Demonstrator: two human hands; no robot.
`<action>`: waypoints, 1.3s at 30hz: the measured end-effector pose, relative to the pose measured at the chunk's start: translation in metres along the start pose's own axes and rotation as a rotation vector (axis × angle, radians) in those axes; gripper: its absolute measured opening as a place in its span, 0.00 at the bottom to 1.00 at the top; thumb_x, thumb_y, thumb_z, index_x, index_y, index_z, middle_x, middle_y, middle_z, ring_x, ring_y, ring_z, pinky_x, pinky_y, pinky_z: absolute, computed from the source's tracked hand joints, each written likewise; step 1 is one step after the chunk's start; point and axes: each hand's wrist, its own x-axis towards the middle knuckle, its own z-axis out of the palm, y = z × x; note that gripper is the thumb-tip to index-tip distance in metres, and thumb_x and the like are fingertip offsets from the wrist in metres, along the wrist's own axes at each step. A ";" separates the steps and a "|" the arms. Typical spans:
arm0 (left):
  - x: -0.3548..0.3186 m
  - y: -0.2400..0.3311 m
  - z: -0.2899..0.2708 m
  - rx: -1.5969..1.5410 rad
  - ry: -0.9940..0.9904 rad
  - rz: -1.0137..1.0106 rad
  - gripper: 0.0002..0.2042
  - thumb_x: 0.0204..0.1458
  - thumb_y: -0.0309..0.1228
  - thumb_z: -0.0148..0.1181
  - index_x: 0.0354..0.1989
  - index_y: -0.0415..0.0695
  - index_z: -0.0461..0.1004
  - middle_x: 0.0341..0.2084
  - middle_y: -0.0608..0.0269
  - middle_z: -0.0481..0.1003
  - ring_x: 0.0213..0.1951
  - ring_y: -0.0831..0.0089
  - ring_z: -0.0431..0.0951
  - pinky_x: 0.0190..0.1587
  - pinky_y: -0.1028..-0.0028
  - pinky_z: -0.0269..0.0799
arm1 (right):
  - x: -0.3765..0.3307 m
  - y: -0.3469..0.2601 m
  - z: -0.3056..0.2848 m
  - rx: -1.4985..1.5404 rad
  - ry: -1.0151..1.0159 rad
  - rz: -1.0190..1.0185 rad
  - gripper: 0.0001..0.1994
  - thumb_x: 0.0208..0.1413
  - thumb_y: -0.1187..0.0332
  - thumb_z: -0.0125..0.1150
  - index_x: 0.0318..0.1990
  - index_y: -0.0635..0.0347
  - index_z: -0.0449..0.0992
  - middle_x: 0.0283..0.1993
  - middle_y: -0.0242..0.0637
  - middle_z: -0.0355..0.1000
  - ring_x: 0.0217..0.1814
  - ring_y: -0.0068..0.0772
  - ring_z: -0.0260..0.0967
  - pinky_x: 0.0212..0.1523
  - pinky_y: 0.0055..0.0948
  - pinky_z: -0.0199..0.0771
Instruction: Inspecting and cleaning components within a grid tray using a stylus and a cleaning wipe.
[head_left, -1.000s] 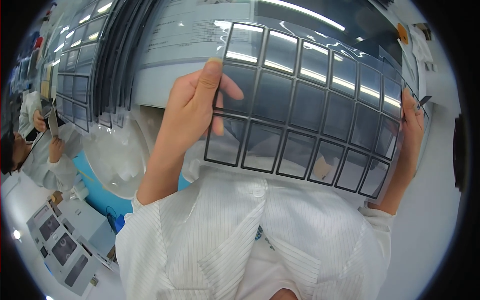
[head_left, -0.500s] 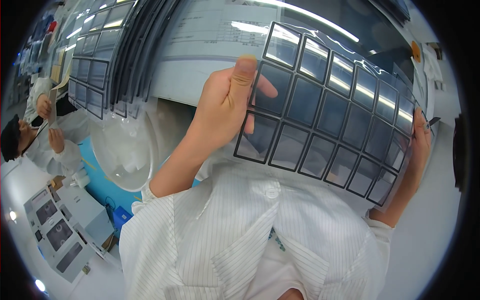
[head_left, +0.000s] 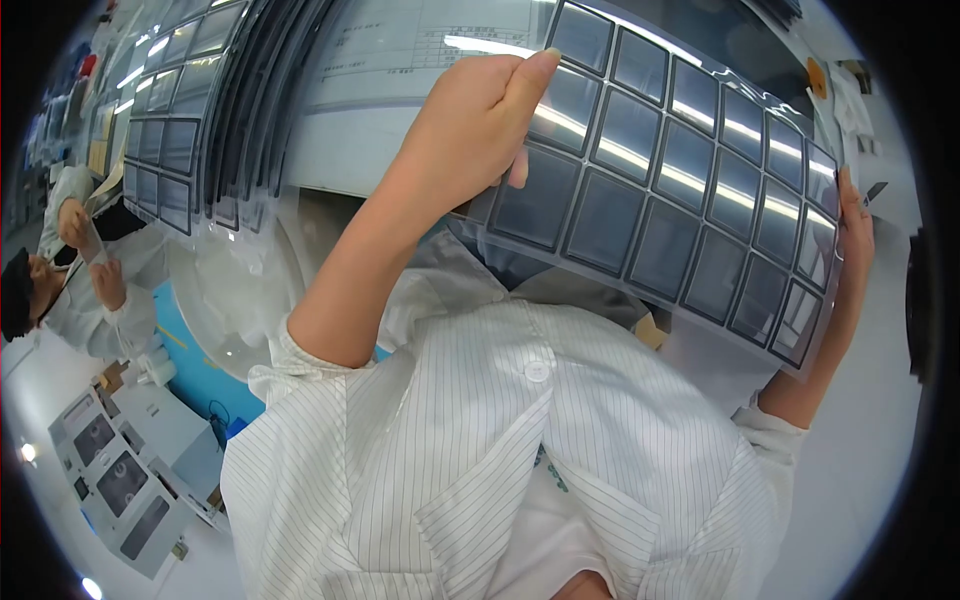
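Observation:
A clear plastic sheet (head_left: 672, 232) bearing rows of dark-framed rectangular panels is held up in front of my chest, tilted. My left hand (head_left: 482, 125) pinches its left edge, thumb on top and fingertips curled behind. At the far right edge my right hand (head_left: 854, 222) grips the same sheet, its fingers partly hidden by it. Bright strips of light reflect off the panels. Beneath the sheet's upper left part lies a printed paper (head_left: 400, 55) on the work surface.
A stack of similar dark-framed sheets (head_left: 165, 150) stands on the left. Below it is a white tub (head_left: 225, 300) with clear plastic inside. Another person (head_left: 75, 290) in a white coat handles a strip farther left. A white machine (head_left: 125, 470) stands at the lower left.
The sheet has moved up and away from my chest and tilted flatter. My left hand has risen with it, its grip turned so the back of the hand shows. Both hands still hold it.

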 end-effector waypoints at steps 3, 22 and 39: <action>0.003 0.001 0.002 0.006 0.010 0.012 0.26 0.63 0.46 0.42 0.17 0.39 0.62 0.07 0.66 0.63 0.10 0.76 0.69 0.15 0.76 0.62 | 0.000 -0.003 0.001 -0.081 0.036 -0.042 0.23 0.62 0.52 0.52 0.55 0.61 0.74 0.29 0.20 0.54 0.31 0.13 0.48 0.33 0.15 0.46; 0.013 -0.015 0.005 0.020 0.020 0.079 0.26 0.62 0.49 0.45 0.16 0.41 0.62 0.10 0.71 0.59 0.13 0.82 0.59 0.16 0.77 0.55 | 0.002 -0.019 -0.006 -0.393 0.053 -0.130 0.25 0.65 0.52 0.45 0.59 0.62 0.69 0.57 0.38 0.68 0.60 0.26 0.61 0.62 0.23 0.53; 0.007 -0.010 0.007 -0.053 0.054 0.080 0.27 0.63 0.47 0.45 0.16 0.39 0.65 0.08 0.69 0.60 0.10 0.81 0.62 0.15 0.77 0.58 | 0.009 -0.022 -0.012 -0.215 0.029 -0.020 0.25 0.66 0.55 0.45 0.61 0.65 0.66 0.62 0.38 0.65 0.64 0.26 0.59 0.63 0.20 0.51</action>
